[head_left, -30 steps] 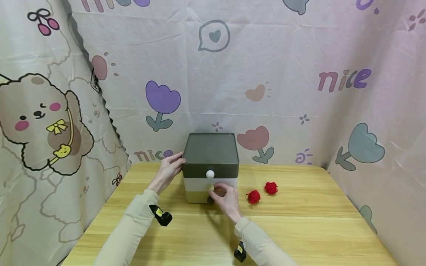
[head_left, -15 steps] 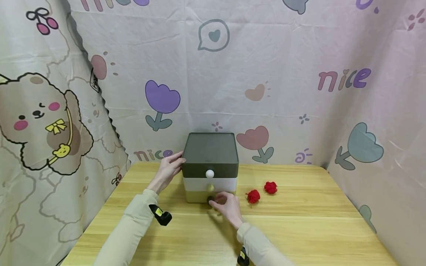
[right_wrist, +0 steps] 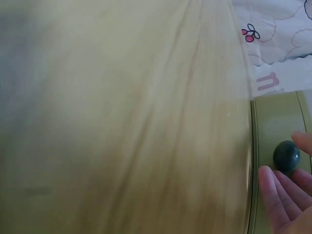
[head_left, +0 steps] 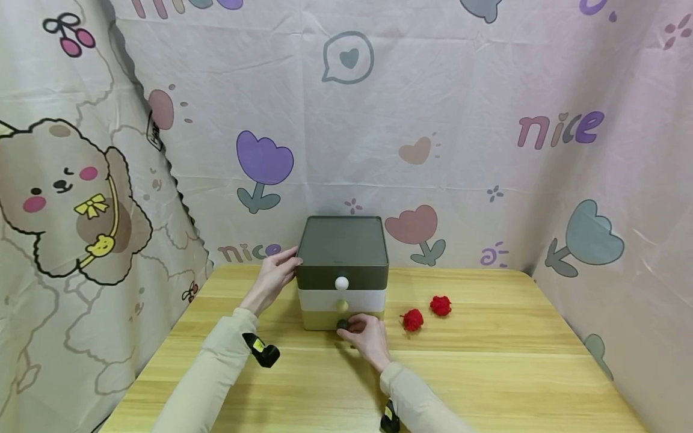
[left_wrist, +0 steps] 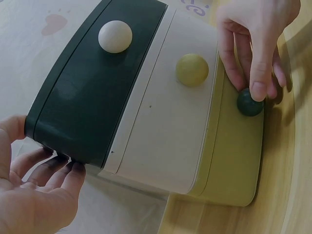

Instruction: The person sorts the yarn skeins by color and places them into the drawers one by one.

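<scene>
A small three-drawer storage box [head_left: 343, 240] stands on the table, with a dark green top tier, a white middle and an olive bottom. Each front bears one round knob: a white knob [left_wrist: 115, 36], an olive knob [left_wrist: 192, 69] and a dark green knob [left_wrist: 250, 102] at the bottom. All three drawers sit flush. My right hand [head_left: 370, 338] pinches the dark green knob between thumb and fingers. Against the box's upper left side rests my left hand [head_left: 272, 278], its fingertips touching the dark green tier, as the left wrist view also shows.
Two red fuzzy balls, a nearer red ball [head_left: 412, 320] and a farther red ball [head_left: 441, 306], lie right of the box on the wooden table [head_left: 487, 373]. A printed cloth [head_left: 465, 90] hangs close behind the table and along its sides.
My right hand has moved down from the olive middle knob to the dark green bottom knob and taken hold of it. My left hand, the box and the red balls keep their places.
</scene>
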Tool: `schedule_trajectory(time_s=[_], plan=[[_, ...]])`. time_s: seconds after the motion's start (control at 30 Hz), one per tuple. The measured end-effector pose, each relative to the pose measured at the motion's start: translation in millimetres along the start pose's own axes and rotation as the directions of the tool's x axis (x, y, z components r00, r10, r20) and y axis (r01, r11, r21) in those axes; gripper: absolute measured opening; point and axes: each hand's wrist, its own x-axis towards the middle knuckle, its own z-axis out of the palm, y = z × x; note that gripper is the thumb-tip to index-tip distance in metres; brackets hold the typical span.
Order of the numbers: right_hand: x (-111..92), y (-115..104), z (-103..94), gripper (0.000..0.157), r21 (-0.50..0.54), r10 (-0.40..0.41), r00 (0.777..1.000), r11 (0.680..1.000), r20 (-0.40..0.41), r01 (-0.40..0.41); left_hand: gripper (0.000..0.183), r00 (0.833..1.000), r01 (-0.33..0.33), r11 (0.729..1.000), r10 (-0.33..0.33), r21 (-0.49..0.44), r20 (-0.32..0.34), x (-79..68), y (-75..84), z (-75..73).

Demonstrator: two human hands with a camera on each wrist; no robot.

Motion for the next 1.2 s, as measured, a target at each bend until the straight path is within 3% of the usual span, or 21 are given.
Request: schedule_trajectory(time_s=[0.53, 1.2], plan=[[2.1, 4.3, 9.5, 0.023, -0.05, 0.0, 0.996, 0.999, -0.084, -0.004, 0.055, 1.0, -0.008, 1.0, 0.008, 0.0, -0.003, 0.0, -0.2, 0.6], [1.8, 1.9, 10.8, 0.019, -0.066, -0.04, 0.995, 0.997, -0.094, 0.034, 0.055, 1.0, -0.01, 1.0, 0.01, 0.002, 0.005, -0.8, 0.6, 0.3]])
